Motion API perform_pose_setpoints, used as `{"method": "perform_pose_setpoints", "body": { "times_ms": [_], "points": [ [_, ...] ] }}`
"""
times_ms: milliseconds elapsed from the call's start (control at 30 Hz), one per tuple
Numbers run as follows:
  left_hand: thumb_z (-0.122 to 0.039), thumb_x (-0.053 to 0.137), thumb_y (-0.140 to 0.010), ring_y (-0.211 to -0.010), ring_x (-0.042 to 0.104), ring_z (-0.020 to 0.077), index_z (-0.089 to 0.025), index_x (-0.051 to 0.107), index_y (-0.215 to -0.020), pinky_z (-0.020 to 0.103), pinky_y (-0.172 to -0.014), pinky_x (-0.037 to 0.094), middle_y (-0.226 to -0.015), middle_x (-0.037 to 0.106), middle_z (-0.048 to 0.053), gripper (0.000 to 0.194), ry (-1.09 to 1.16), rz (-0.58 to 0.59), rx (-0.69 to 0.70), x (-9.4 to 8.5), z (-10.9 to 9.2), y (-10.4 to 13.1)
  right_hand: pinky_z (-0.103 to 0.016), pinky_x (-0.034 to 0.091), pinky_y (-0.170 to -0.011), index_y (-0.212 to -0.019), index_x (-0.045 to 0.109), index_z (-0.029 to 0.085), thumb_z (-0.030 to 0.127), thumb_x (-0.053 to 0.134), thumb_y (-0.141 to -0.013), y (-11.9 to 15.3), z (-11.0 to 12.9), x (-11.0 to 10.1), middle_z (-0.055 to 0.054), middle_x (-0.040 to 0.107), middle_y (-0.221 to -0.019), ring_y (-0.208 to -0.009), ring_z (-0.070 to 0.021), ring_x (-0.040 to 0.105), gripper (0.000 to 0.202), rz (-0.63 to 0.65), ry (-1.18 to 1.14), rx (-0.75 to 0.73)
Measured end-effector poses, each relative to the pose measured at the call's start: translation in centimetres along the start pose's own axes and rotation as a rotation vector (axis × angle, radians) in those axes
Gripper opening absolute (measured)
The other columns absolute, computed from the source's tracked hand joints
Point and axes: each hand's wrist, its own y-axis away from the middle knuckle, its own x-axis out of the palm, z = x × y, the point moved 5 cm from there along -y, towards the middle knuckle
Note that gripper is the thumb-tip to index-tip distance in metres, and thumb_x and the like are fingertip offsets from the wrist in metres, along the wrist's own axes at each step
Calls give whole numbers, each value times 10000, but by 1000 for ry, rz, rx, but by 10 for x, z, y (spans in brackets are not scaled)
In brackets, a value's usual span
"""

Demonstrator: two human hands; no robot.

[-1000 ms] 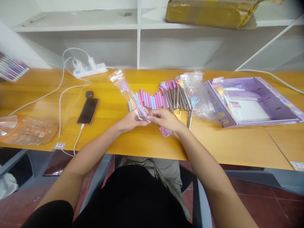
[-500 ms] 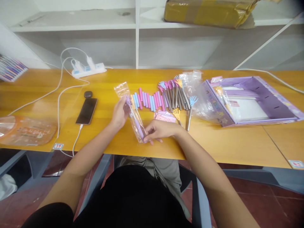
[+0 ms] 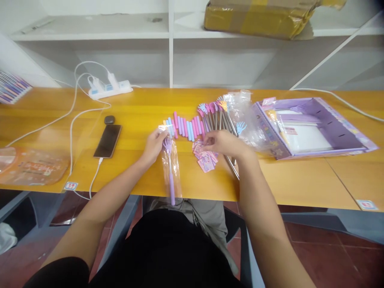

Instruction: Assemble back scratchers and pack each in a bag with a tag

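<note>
My left hand (image 3: pixel 155 146) pinches the top of a clear plastic bag (image 3: pixel 175 160). Inside the bag lies a purple back scratcher (image 3: pixel 171 176), its hand-shaped head up and its purple grip near the table's front edge. My right hand (image 3: pixel 220 143) is over a small pile of pink and purple cards (image 3: pixel 206 162), thumb and fingers closed at its upper edge; whether a card is between them is too small to tell. Behind the cards is a row of pastel grips (image 3: pixel 186 127). Metal back scratchers (image 3: pixel 214 116) lie partly hidden behind my right hand.
A purple tray box (image 3: pixel 330 150) stands at the right, beside loose clear bags (image 3: pixel 243 100). At the left are a phone (image 3: pixel 108 141) with its cable, a power strip (image 3: pixel 115 90) and an orange bag (image 3: pixel 36 166).
My right hand has let go of the bag's lower end and moved up and right to the cards, which are now more spread. The bag hangs straighter from my left hand.
</note>
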Motion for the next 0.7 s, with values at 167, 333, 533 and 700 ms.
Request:
{"method": "perform_pose_setpoints", "body": {
  "times_ms": [167,333,533,700],
  "points": [
    [-645,683,-995,-639,607,153,-185,683,-745,271,-623,453,-716,679,33,524,-208,196,35,14,7,10,-318,375,-665,-838,698,231,447,974,-742,-6,-6,16,-18,750,-856,-733,-190,631,364,50,109,30],
    [-707,699,-982,-642,632,190,-196,668,-688,303,-630,474,-659,644,43,590,-188,267,-30,20,15,16,-339,373,-673,-831,691,227,360,939,-786,-10,-10,21,-31,713,-831,-717,-192,599,285,10,25,47],
    [-628,782,-962,-640,684,189,-187,655,-767,311,-619,561,-703,665,29,499,-80,313,-155,26,17,25,-326,390,-698,-803,614,223,345,834,-885,-9,-9,14,-20,697,-815,-731,-184,586,265,-56,-179,-2],
    [-617,724,-1007,-563,704,163,-148,690,-804,247,-511,509,-712,733,84,512,-143,447,-195,33,19,29,-316,373,-663,-853,578,238,545,844,-900,-6,-1,2,5,609,-775,-702,-170,504,409,-276,-478,-15]
  ]
}}
